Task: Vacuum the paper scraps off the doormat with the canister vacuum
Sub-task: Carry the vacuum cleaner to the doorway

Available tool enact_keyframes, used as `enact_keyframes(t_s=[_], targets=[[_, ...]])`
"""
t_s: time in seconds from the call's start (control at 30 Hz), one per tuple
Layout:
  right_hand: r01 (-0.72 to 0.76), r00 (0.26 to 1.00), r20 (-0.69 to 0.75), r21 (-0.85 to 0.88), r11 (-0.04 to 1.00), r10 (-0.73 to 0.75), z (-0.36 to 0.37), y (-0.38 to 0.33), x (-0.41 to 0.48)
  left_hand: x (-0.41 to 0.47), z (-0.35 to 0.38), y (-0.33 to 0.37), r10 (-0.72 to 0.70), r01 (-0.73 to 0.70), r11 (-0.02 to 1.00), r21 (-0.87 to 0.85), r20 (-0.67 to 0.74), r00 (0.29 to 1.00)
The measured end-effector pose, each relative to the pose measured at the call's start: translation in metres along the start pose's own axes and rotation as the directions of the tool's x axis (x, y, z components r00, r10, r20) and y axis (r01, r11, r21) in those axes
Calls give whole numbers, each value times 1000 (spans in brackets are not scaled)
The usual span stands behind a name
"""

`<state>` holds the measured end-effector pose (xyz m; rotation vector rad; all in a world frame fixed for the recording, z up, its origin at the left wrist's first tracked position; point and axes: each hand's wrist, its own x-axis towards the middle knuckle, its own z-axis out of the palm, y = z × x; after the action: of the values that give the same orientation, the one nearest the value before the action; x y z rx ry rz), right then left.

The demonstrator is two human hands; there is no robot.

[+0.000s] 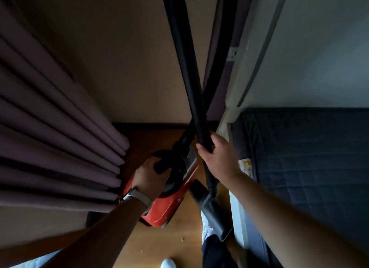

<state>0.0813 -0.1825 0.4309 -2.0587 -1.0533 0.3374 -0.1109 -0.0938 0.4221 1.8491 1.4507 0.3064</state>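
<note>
Floor [159, 243]: smooth orange-brown wood, a narrow strip between curtain and bed.
Wall [129, 58]: plain beige, dim, with a dark strip along the bottom.
Curtain [50, 118]: on the left, soft purple-grey cloth in long round folds, its bottom edge near the floor.
Bed [309, 158]: on the right, dark blue cover stitched in squares; small yellow and white label [247, 166] on its side, too blurry to read.
Canister vacuum [169, 206]: shiny red, rounded body with a black round top, low over the floor just beside the curtain; cannot tell if it sits on the wood.
Left hand [148, 176]: fingers curled tight around the black handle [162, 166] on top of the vacuum; watch [137, 197] with a pale strap on the wrist.
Right hand [217, 158]: fingers and thumb wrapped around the black tube [187, 68].
Tube: long, straight, smooth, going up out of view.
Hose [211, 84]: black, crossing behind the tube.
End piece [213, 213]: grey, flat and wide, at the bottom of the tube, near the bed.
Pale speck [182, 238]: tiny, on the wood below the vacuum.
</note>
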Motion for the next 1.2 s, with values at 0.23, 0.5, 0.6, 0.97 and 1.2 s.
enact_keyframes(t_s=[0.23,0.5,0.6,0.97,1.2], targets=[[-70,994,-81,45,996,74,-89,-93,-69,-78,-98,61,154,-155,988,27,18,988],[-145,959,-244,27,989,147,-177,-163,-167,-164,-161,104,260,-260,966,1,50,964],[-173,937,-306,7,985,167,-204,-176,-201,-194,-170,116,326,-327,945,10,69,943],[-283,863,-421,52,958,277,-284,-173,-378,-338,-149,151,540,-545,838,4,135,831],[-386,730,-589,62,920,346,-333,-171,-531,-455,-110,167,640,-657,753,-41,280,716]])
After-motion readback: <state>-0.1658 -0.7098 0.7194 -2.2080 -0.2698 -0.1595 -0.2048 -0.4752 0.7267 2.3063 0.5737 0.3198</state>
